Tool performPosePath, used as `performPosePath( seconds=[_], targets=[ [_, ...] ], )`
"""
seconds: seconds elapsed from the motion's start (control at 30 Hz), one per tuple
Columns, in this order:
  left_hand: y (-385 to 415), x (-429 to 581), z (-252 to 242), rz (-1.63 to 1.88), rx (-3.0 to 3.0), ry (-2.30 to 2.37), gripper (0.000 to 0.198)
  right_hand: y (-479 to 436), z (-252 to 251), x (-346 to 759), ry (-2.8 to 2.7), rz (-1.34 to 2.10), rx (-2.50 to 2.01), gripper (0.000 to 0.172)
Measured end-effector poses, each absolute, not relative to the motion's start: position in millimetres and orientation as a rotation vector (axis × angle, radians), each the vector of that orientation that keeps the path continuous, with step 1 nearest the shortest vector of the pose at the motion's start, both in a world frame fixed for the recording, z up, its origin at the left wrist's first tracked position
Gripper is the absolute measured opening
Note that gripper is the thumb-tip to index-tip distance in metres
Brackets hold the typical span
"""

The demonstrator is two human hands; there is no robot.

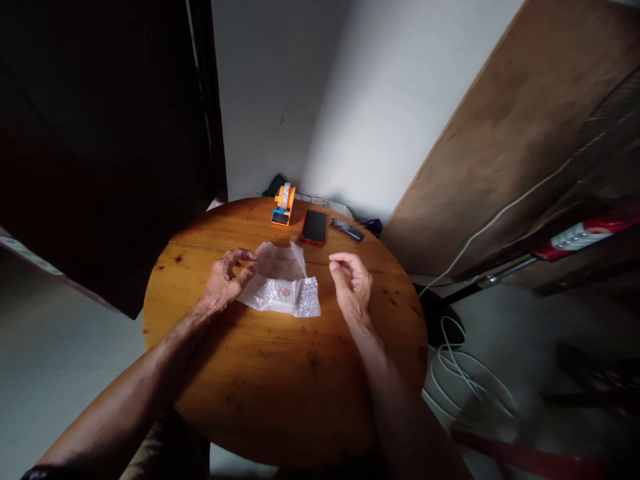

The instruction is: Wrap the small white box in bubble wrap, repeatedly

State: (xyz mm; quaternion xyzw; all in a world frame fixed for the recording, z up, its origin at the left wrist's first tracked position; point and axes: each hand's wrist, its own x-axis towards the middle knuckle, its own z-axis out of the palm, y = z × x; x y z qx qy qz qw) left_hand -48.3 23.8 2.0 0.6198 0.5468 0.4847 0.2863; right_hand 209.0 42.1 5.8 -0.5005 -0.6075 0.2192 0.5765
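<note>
A sheet of bubble wrap (280, 261) lies partly folded on the round wooden table (280, 373). Inside its near part shows a small white packet (284, 293) with reddish print. At the left edge of the wrap is my left hand (227, 279), its thumb and forefinger parted; whether they touch the plastic is hard to see. My right hand (353, 285) hovers to the right of the wrap, apart from it. Its fingers are loosely curled, with the thumb close to the forefinger and nothing visible between them.
Toward the back of the table stand an orange and blue tape dispenser (283, 203), a phone in a red case (314, 227) and a dark narrow object (353, 231), partly blurred. Behind is a white wall (310, 100). A white cable (465, 373) lies coiled on the floor at right.
</note>
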Motion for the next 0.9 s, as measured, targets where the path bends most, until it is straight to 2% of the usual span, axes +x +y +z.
performPosePath(
  seconds=[0.27,0.4,0.63,0.7,0.8,0.9],
  targets=[
    [21,-45,1,1.061,1.908,1.346,0.040,15,22,197,-1.909,0.793,-0.927,0.032],
    [18,-43,6,0.996,1.975,1.310,0.049,21,14,197,-2.068,0.658,-0.966,0.036],
    [17,-49,12,1.120,1.683,1.229,0.039,13,27,197,-2.085,0.558,-1.043,0.026],
    [16,-57,16,1.065,1.582,1.156,0.043,8,38,201,-2.101,0.687,-1.058,0.027],
    [15,-68,24,0.679,1.506,0.986,0.051,2,47,208,-2.232,1.143,-1.062,0.034],
    [13,-71,28,0.399,1.539,0.895,0.050,2,44,208,-2.366,1.498,-1.099,0.025]
  ],
)
